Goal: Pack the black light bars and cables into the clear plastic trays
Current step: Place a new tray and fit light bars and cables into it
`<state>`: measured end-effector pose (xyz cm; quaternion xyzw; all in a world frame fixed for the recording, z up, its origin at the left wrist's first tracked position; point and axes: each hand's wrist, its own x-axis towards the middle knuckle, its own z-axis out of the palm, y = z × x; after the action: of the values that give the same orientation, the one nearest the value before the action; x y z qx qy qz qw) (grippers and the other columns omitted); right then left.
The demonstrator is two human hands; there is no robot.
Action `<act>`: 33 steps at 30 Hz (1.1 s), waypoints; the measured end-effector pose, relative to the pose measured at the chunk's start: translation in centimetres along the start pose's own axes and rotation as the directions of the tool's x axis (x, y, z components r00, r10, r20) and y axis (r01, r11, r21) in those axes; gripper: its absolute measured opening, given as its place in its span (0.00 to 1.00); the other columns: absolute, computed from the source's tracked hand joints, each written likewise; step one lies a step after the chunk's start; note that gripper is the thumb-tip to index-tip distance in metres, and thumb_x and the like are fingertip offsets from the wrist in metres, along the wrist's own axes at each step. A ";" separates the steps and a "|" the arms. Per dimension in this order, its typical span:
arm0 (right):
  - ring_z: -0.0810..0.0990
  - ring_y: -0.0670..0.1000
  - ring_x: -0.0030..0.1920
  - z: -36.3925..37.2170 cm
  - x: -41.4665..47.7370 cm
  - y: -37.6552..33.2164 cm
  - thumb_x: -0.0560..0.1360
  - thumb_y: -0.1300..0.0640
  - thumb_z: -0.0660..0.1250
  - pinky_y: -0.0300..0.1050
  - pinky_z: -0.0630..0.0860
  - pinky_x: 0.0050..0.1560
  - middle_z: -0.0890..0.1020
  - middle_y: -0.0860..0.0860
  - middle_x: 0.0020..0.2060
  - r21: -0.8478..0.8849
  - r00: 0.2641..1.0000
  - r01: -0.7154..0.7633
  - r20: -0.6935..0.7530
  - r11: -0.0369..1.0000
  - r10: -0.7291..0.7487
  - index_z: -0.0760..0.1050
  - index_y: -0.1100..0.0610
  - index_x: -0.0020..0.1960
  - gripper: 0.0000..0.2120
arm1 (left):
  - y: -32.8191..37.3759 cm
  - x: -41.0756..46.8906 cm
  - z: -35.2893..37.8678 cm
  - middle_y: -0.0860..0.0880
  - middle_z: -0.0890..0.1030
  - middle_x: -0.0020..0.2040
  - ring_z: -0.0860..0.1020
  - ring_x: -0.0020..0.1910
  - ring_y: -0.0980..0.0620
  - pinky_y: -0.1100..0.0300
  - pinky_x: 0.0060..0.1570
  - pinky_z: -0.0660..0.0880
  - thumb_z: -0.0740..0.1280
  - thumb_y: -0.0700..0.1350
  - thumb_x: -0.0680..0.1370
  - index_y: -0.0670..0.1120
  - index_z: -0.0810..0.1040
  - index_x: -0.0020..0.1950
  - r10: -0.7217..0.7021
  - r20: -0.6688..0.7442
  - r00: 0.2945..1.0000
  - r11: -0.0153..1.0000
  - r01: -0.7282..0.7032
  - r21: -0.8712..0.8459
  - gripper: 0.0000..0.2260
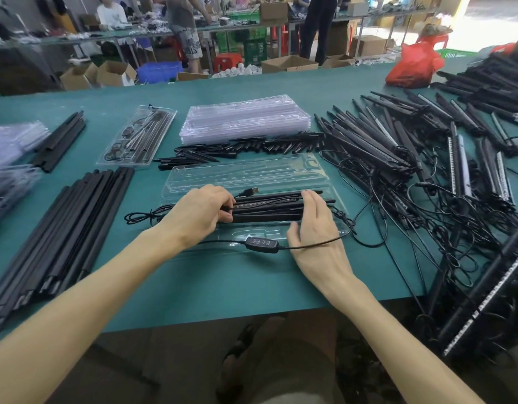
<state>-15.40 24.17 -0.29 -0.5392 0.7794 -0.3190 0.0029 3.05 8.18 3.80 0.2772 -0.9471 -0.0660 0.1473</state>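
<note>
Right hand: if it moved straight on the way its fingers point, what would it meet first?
The right hand rests on the bundle of black light bars, so it meets those first. Past them, probably the empty far half of the open clear plastic tray; height is unclear.

**Green-topped table, crowded on every side**

The green table carries an open clear plastic tray near its front middle. Behind it runs a row of small black pointed spikes, then a stack of clear plastic trays. A filled clear tray lies to the left, near two bundles of long black strips. Right, a heap of black light bars with tangled cables spreads beside a red plastic bag.
</note>
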 end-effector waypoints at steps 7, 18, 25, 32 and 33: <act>0.57 0.52 0.78 0.1 0.0 0.1 0.82 0.58 0.56 0.43 0.57 0.77 0.60 0.57 0.78 -0.021 1.000 0.008 -0.001 1.000 -0.008 0.56 0.63 0.79 0.27 | -0.2 -0.4 0.4 0.47 0.82 0.53 0.76 0.53 0.46 0.48 0.57 0.73 0.71 0.43 0.79 0.44 0.77 0.51 0.100 -0.062 0.993 0.982 -0.089 0.165 0.05; 0.60 0.54 0.77 0.2 0.0 0.0 0.82 0.58 0.56 0.45 0.58 0.77 0.62 0.58 0.77 -0.052 1.000 0.007 -0.003 0.999 -0.007 0.59 0.64 0.78 0.26 | -0.4 -0.8 0.2 0.51 0.83 0.59 0.76 0.59 0.51 0.53 0.62 0.72 0.74 0.46 0.77 0.46 0.78 0.47 -0.001 -0.067 0.998 0.994 -0.006 -0.113 0.06; 0.58 0.54 0.78 0.3 0.1 0.1 0.82 0.59 0.55 0.45 0.54 0.79 0.64 0.57 0.77 -0.085 1.000 0.026 0.004 0.996 -0.026 0.60 0.64 0.78 0.25 | -0.3 -1.0 1.4 0.58 0.83 0.54 0.77 0.57 0.56 0.57 0.63 0.72 0.72 0.48 0.78 0.52 0.82 0.52 -0.206 -0.115 0.972 0.906 0.145 -0.398 0.04; 0.55 0.52 0.80 0.4 0.3 0.2 0.83 0.58 0.54 0.44 0.50 0.80 0.62 0.56 0.78 -0.114 0.999 0.051 0.019 0.992 -0.049 0.58 0.63 0.79 0.26 | -0.5 -0.5 1.2 0.60 0.83 0.51 0.78 0.59 0.57 0.42 0.71 0.64 0.73 0.50 0.77 0.54 0.83 0.51 -0.263 -0.091 0.961 0.892 0.206 -0.402 0.04; 0.55 0.52 0.80 0.4 0.3 0.2 0.83 0.58 0.54 0.43 0.50 0.80 0.63 0.56 0.78 -0.113 0.999 0.050 0.019 0.992 -0.048 0.59 0.63 0.79 0.26 | -0.5 -0.4 1.2 0.60 0.83 0.51 0.78 0.59 0.57 0.42 0.71 0.64 0.73 0.51 0.77 0.54 0.83 0.51 -0.268 -0.086 0.960 0.891 0.213 -0.401 0.04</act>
<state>-15.51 23.80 -0.61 -0.5600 0.7828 -0.2698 -0.0293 3.22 8.07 2.48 0.3618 -0.8609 -0.2504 0.2555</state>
